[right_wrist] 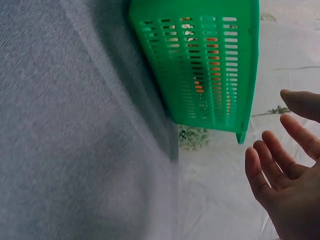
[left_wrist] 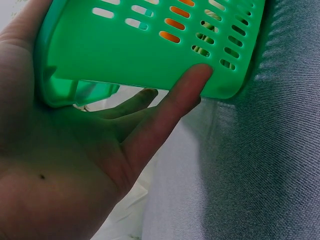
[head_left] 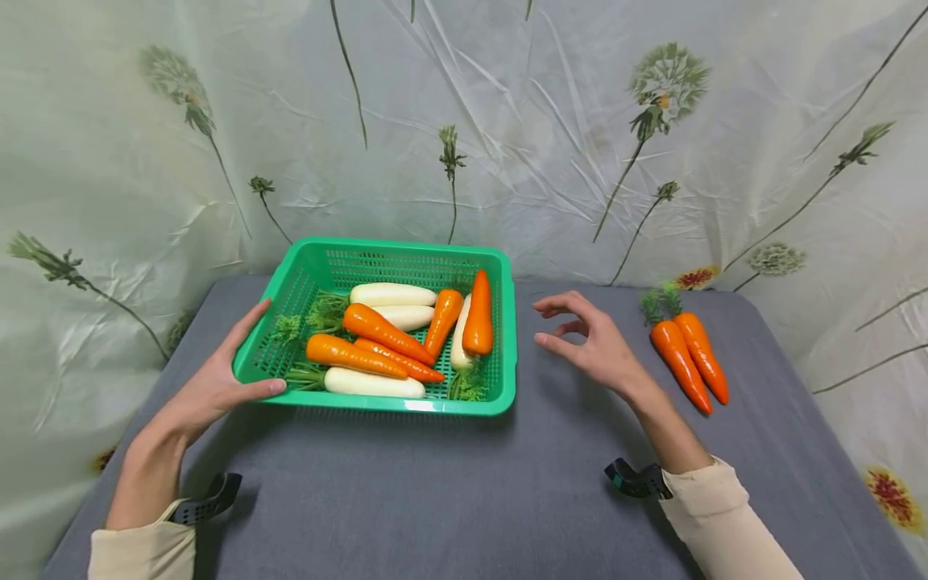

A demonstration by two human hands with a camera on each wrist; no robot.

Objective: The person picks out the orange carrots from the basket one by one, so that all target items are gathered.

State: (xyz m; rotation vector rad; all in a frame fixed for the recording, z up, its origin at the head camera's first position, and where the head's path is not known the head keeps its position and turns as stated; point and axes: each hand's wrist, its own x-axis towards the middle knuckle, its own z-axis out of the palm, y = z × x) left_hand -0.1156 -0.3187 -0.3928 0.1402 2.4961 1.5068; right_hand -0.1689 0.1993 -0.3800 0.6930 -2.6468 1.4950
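A green plastic basket [head_left: 504, 403] holds several orange carrots [head_left: 387, 334] and several white radishes [head_left: 373, 382], some with green leafy tops. My left hand [head_left: 210, 391] grips the basket's left end, its thumb on the near rim and its fingers along the left side. In the left wrist view, fingers [left_wrist: 165, 117] touch the slotted outer wall. My right hand [head_left: 594, 342] hangs over the table just right of the basket, apart from it, fingers loosely bent and holding nothing. The right wrist view has the basket's right wall [right_wrist: 210, 65] beside that hand.
Two more carrots [head_left: 685, 362] with green tops lie side by side at the table's right, beyond my right hand. Grey cloth covers the table [head_left: 435, 499]. A pale curtain [head_left: 536, 145] printed with dandelions hangs behind and at the sides.
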